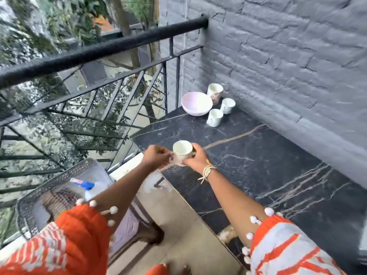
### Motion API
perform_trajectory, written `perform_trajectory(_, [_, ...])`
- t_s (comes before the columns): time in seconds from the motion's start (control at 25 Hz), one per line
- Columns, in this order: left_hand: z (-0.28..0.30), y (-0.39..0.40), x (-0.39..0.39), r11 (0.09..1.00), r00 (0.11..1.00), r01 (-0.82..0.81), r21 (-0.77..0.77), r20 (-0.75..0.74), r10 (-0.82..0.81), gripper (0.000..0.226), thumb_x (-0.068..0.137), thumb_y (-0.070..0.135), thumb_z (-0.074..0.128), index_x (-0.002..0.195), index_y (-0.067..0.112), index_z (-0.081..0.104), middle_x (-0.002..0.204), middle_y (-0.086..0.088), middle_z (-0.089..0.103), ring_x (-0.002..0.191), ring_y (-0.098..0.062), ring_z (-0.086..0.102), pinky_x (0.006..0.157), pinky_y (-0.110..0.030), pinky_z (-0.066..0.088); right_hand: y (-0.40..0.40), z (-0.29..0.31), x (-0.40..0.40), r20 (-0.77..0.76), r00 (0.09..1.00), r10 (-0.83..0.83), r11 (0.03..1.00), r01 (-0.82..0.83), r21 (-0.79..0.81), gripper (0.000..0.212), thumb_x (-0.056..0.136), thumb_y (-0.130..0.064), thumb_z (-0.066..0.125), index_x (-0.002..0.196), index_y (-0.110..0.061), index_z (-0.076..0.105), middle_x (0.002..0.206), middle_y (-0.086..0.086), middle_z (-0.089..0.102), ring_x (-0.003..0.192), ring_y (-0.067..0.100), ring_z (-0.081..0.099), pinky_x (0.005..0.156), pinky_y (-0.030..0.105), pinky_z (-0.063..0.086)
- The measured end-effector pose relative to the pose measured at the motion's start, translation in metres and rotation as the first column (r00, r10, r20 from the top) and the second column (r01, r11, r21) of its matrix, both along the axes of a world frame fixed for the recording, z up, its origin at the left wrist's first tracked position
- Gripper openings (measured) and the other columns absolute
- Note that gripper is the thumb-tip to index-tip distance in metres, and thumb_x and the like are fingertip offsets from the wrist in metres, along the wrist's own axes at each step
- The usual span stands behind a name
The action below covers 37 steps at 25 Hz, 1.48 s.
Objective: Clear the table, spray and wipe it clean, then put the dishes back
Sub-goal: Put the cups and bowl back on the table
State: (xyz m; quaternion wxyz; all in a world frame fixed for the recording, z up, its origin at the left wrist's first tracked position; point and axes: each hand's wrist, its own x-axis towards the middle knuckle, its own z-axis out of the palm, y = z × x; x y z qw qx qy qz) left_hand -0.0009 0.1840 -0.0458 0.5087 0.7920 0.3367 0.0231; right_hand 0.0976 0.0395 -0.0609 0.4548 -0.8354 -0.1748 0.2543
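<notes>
A white cup is held over the near left corner of the black marble table. My right hand grips the cup from its right side. My left hand pinches something pale and blurred at the cup's left, perhaps a saucer edge or cloth. At the table's far end stand a pale pink bowl and three white cups. Whether the held cup touches the table I cannot tell.
A metal mesh chair at lower left holds a spray bottle with a blue trigger. A black railing runs along the left. A grey brick wall borders the table on the right. Pale floor tiles lie between chair and table.
</notes>
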Motion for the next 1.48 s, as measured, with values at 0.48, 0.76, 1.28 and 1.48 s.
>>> perform_trajectory(0.48, [-0.046,0.044,0.160,0.972,0.999,0.038,-0.233,-0.003,-0.040,0.022,0.085,0.023,0.072,0.067,0.010,0.068,0.071,-0.011,0.066,0.066,-0.017,0.059,0.066,-0.026,0.054,0.046,-0.027,0.137,-0.051,0.994,-0.100,0.992,0.096,-0.077,0.066,0.065,-0.021,0.082,0.123,-0.029,0.052,0.115,-0.002,0.061,0.112,0.026,0.058,0.098,0.043,0.049])
perform_trajectory(0.76, [-0.077,0.056,0.215,0.971,0.993,0.063,-0.232,-0.080,-0.084,0.020,0.080,0.026,0.077,0.065,0.014,0.071,0.064,-0.007,0.065,0.057,-0.015,0.057,0.065,-0.030,0.054,0.051,-0.050,0.179,-0.057,0.981,-0.185,0.973,0.175,-0.151,0.058,0.072,-0.020,0.080,0.123,-0.020,0.052,0.118,0.004,0.062,0.109,0.025,0.057,0.089,0.031,0.047])
perform_trajectory(1.28, [-0.072,0.086,0.282,0.956,0.984,-0.163,-0.244,-0.105,0.141,0.028,0.085,0.036,0.060,0.080,0.009,0.066,0.074,-0.010,0.065,0.065,-0.023,0.058,0.057,-0.027,0.046,0.056,-0.058,0.193,0.031,0.989,-0.144,0.975,0.147,-0.166,0.064,0.062,-0.021,0.088,0.117,-0.021,0.054,0.114,-0.003,0.062,0.103,0.014,0.055,0.089,0.033,0.049])
perform_trajectory(1.48, [-0.078,0.097,0.330,0.808,0.961,-0.276,-0.520,-0.182,0.210,0.034,0.096,0.031,0.054,0.118,0.005,0.053,0.083,-0.009,0.066,0.069,-0.021,0.064,0.068,-0.033,0.051,0.068,-0.065,0.189,0.126,0.982,-0.142,0.970,0.163,-0.179,0.061,0.063,-0.035,0.082,0.113,-0.033,0.048,0.117,-0.011,0.057,0.106,0.015,0.055,0.083,0.041,0.052])
